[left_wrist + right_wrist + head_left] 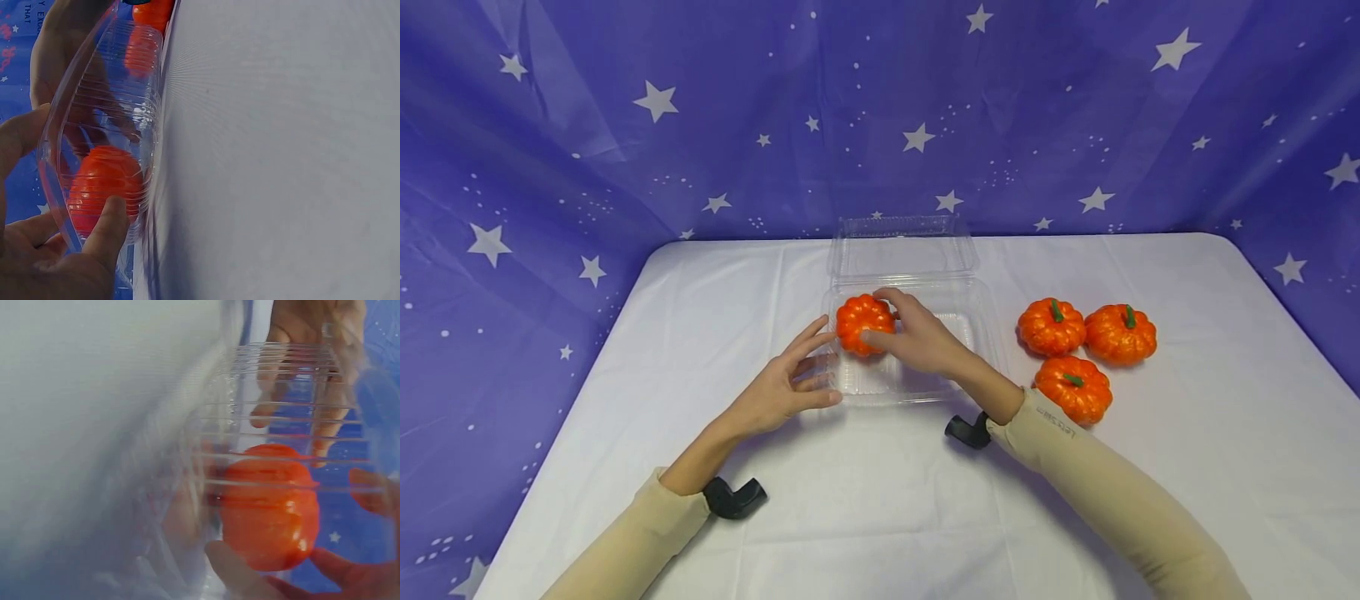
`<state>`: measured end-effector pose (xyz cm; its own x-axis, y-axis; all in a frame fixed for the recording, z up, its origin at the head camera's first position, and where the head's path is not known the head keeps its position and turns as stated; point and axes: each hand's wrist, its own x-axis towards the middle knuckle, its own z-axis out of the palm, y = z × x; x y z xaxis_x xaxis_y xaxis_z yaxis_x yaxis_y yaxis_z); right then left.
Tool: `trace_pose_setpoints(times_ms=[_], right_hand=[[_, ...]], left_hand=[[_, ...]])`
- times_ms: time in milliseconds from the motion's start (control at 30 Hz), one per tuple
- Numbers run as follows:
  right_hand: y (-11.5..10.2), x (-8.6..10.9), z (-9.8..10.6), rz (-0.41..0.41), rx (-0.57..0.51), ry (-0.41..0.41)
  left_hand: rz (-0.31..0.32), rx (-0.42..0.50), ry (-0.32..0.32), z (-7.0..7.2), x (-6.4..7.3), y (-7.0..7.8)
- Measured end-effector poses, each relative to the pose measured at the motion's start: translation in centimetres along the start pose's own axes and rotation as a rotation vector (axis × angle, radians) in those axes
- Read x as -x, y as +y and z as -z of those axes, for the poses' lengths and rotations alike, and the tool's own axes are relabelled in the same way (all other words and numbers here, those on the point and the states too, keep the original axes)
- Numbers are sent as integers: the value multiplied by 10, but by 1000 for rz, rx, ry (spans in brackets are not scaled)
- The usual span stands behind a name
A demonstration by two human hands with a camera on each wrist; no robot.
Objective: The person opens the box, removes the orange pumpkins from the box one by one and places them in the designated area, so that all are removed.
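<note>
A clear plastic clamshell container lies on the table with its lid folded back. Inside its left half is a small orange pumpkin, held between the thumb and fingers of my right hand. The pumpkin also shows through the ribbed wall in the right wrist view. My left hand is at the container's left side, fingers spread and fairly straight. In the left wrist view its thumb lies against the outer wall, in front of the pumpkin.
Three more orange pumpkins with green stems, one at the back left, one at the right and one nearer, sit right of the container. The right sleeve passes close by the nearest. A purple star-patterned cloth hangs behind the white table.
</note>
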<state>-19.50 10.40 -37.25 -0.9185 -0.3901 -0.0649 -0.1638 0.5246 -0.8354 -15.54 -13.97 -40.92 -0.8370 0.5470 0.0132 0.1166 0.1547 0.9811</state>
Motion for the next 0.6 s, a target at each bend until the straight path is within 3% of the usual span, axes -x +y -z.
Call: trace_pose_setpoints(times_ms=[267, 600], right_hand=[[5, -8, -6, -13, -106, 22], [12, -10, -10, 1, -131, 94]], left_hand=[[-4, 7, -6, 0, 0, -1], [-3, 3, 3, -1, -1, -1]])
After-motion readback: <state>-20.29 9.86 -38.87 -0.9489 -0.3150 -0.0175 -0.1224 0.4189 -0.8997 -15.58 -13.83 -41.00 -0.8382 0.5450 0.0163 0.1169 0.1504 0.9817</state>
